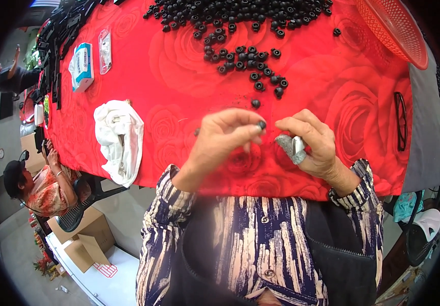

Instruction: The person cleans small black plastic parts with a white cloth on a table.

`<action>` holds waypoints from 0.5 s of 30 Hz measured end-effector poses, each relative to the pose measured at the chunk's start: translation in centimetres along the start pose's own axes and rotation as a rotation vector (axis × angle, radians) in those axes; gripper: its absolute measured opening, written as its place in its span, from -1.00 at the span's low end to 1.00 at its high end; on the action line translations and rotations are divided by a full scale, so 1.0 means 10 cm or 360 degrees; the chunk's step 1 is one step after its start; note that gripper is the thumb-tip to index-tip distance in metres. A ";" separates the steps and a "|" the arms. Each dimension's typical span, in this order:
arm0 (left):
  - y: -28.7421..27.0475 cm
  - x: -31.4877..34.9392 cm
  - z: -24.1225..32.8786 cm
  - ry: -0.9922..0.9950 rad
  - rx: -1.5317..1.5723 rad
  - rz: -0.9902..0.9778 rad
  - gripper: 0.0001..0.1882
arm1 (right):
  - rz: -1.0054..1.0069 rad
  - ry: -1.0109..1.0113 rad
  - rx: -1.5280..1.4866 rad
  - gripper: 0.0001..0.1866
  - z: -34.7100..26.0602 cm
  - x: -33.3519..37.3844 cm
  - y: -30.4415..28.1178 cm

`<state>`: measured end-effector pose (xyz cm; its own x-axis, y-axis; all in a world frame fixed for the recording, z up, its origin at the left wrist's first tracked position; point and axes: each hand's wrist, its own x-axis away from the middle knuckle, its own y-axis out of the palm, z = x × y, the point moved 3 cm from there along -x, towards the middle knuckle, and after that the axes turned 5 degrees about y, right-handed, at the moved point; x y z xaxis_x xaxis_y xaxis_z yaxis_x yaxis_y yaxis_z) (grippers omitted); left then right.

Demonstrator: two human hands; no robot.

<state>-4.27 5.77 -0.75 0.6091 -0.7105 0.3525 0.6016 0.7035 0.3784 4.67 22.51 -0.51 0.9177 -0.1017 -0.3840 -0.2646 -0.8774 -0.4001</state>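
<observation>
My left hand (219,136) pinches a small dark knob-like part (261,124) between thumb and forefinger; the hand is slightly blurred. Close to its right, my right hand (316,140) is closed round a small object with a silvery-white end (297,145) and a speckled grey piece (285,146) beside it; its kind I cannot make out. One loose black knob (255,103) lies just beyond my fingers. Farther off, a scattered cluster of black round knobs (250,58) leads back to a large heap (230,13) of the same parts.
A red rose-patterned cloth (179,66) covers the table. On the left lie a white cloth bag (119,140), a tissue pack (82,67), a clear packet (105,51) and long black parts (56,51). Glasses (400,121) and a red basket (398,35) are right. Another person (46,186) sits left.
</observation>
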 end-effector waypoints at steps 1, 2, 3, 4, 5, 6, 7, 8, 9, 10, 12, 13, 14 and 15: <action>0.04 0.04 -0.04 -0.0077 0.0090 -0.0025 -0.78 | -0.0020 0.0035 -0.0075 -0.67 -0.03 -0.02 -0.01; 0.04 0.07 -0.09 -0.0083 0.0096 -0.0024 -0.78 | -0.0040 0.0070 -0.0150 -0.66 -0.04 -0.02 0.00; 0.07 0.09 -0.14 -0.0092 0.0185 -0.0079 -0.78 | -0.0045 0.0079 -0.0145 -0.66 -0.04 -0.02 0.01; 0.10 0.11 -0.18 -0.0100 0.0274 -0.0134 -0.78 | -0.0103 0.0030 -0.0200 -0.66 -0.02 -0.03 0.03; 0.13 0.13 -0.19 -0.0109 0.0338 -0.0147 -0.76 | -0.0160 -0.0017 -0.0255 -0.66 -0.02 -0.03 0.04; 0.13 0.15 -0.20 -0.0109 0.0345 -0.0144 -0.76 | -0.0167 -0.0014 -0.0255 -0.66 -0.01 -0.03 0.04; 0.13 0.17 -0.21 -0.0130 0.0421 -0.0135 -0.76 | -0.0188 -0.0028 -0.0244 -0.65 -0.01 -0.03 0.04; 0.12 0.19 -0.23 -0.0151 0.0497 -0.0126 -0.75 | -0.0209 -0.0043 -0.0233 -0.65 0.00 -0.03 0.04; 0.13 0.20 -0.23 -0.0151 0.0498 -0.0120 -0.75 | -0.0212 -0.0042 -0.0238 -0.65 -0.02 -0.02 0.05; 0.13 0.21 -0.23 -0.0135 0.0412 -0.0103 -0.75 | -0.0148 -0.0110 -0.0181 -0.63 -0.06 -0.02 0.04; 0.15 0.22 -0.25 -0.0117 0.0327 -0.0082 -0.74 | -0.0088 -0.0179 -0.0128 -0.62 -0.08 0.00 0.05; 0.18 0.23 -0.26 -0.0146 0.0426 -0.0038 -0.74 | -0.0036 -0.0198 -0.0118 -0.62 -0.08 0.01 0.05; 0.19 0.23 -0.27 -0.0175 0.0525 0.0007 -0.74 | 0.0017 -0.0216 -0.0109 -0.62 -0.08 0.01 0.05; 0.19 0.23 -0.27 -0.0177 0.0531 0.0007 -0.74 | 0.0013 -0.0212 -0.0107 -0.62 -0.09 0.02 0.04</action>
<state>-0.28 5.50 -1.54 0.5400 -0.7181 0.4390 0.3862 0.6748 0.6289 4.99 21.73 0.02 0.8668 -0.0498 -0.4961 -0.2475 -0.9067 -0.3414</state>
